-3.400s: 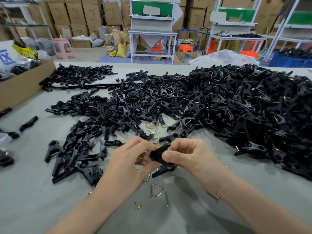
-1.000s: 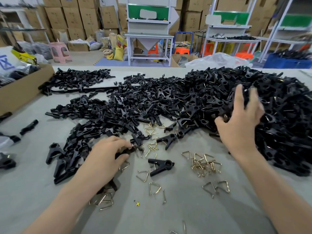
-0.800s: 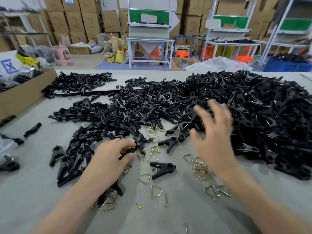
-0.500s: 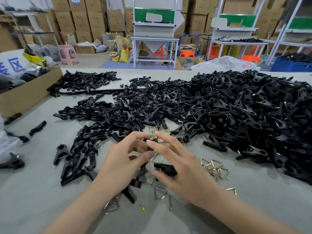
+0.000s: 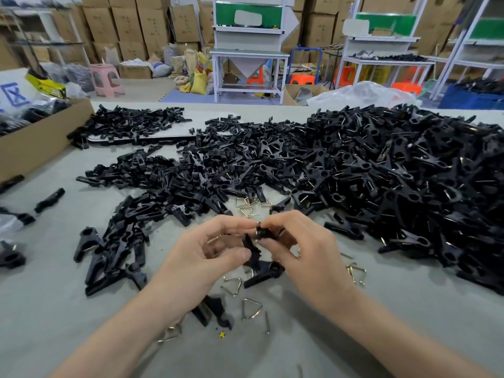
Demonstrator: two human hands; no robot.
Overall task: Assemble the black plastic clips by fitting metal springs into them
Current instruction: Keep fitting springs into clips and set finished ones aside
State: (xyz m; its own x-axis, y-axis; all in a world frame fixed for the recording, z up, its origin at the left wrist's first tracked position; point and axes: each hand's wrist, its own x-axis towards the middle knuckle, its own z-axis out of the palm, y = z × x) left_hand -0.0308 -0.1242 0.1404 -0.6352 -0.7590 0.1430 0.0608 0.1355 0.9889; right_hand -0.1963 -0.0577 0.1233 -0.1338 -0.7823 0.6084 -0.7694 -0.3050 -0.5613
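Observation:
Both hands meet above the grey table (image 5: 54, 309). My left hand (image 5: 201, 257) pinches a black clip half (image 5: 251, 245) between thumb and fingers. My right hand (image 5: 300, 252) pinches another black clip piece (image 5: 266, 233) at its fingertips, touching the left one. A small metal glint shows where the pieces meet. Under the hands lies a black clip (image 5: 263, 272) on the table. Loose wire springs (image 5: 251, 308) lie around it. A big heap of black clips (image 5: 395, 175) fills the right, and a heap of clip halves (image 5: 163, 186) lies to the left.
A cardboard box (image 5: 35, 137) stands at the left table edge. More springs (image 5: 252, 204) lie just beyond the hands, and some (image 5: 354, 272) sit right of my right wrist. A few stray black pieces (image 5: 49, 199) lie at far left. Shelving, stools and stacked cartons stand behind.
My right hand came back from the big heap on the right to meet my left hand. My left hand picked up a black piece from the left heap. Both now hold pieces together.

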